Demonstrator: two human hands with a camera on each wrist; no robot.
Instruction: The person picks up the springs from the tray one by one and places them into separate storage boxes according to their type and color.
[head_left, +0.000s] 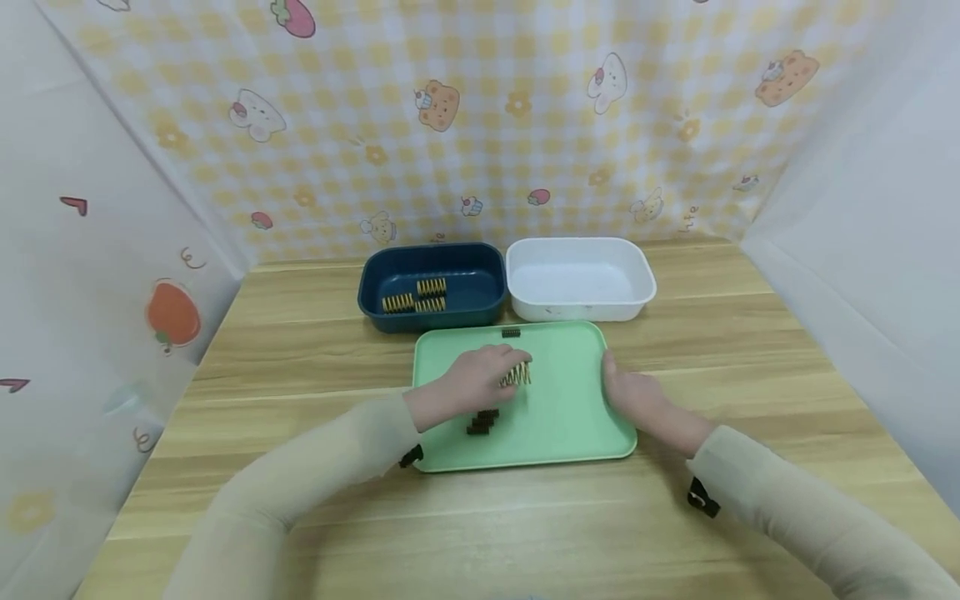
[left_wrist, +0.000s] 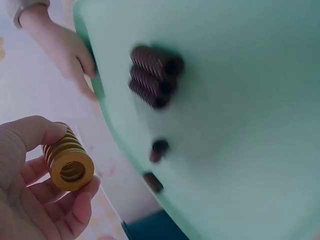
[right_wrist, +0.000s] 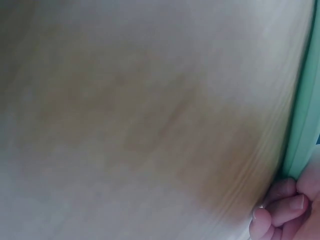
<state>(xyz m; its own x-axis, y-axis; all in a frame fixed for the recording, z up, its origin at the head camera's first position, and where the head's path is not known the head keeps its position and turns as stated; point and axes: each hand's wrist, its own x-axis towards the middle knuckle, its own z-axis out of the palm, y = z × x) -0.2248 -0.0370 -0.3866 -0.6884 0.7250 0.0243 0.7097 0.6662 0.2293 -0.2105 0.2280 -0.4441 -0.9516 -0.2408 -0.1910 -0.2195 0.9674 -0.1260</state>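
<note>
A yellow coil spring (left_wrist: 69, 159) is gripped between the thumb and fingers of my left hand (head_left: 480, 379), above the green tray (head_left: 566, 392). Its flat ring end faces the left wrist camera. My right hand (head_left: 641, 400) holds the tray's right edge, thumb at the rim; curled fingers (right_wrist: 287, 207) show beside that edge in the right wrist view. Several dark springs (head_left: 482, 422) lie side by side on the tray below my left hand. Another dark spring (head_left: 511, 332) lies at the tray's far edge.
Behind the tray stand a dark blue bin (head_left: 480, 318) with 3 yellow springs (head_left: 431, 287) in it and, to its right, a white bin (head_left: 581, 310). All rest on a wooden table (head_left: 300, 350), with a patterned cloth (head_left: 487, 150) hanging behind.
</note>
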